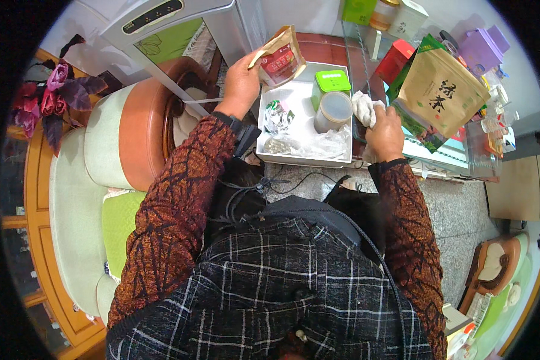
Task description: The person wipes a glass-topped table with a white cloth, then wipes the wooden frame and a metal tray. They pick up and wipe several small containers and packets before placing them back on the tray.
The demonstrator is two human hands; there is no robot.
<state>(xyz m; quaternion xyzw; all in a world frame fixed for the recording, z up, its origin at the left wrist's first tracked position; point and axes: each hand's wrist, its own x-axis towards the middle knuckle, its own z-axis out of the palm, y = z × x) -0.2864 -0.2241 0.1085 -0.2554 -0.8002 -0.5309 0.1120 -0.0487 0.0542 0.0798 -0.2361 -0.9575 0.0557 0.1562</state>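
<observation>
My left hand (243,84) grips a brown kraft paper pouch (281,58) with a red label, held above the far left corner of a white open box (307,161). A crumpled white cloth (364,109) is in my right hand (384,135), just past the box's right side. Within the box stand a green tin (333,82) and a clear jar with a translucent lid (334,110). A crumpled silver foil packet (278,118) lies at the left, and clear plastic bags (328,144) lie along the near side.
Right of my right hand, a large gold and green tea pouch (441,92) stands on the glass-topped table (472,155). Behind it are a red box (395,58) and a purple container (483,47). A sofa armrest (139,130) and a silver appliance (180,27) border the left.
</observation>
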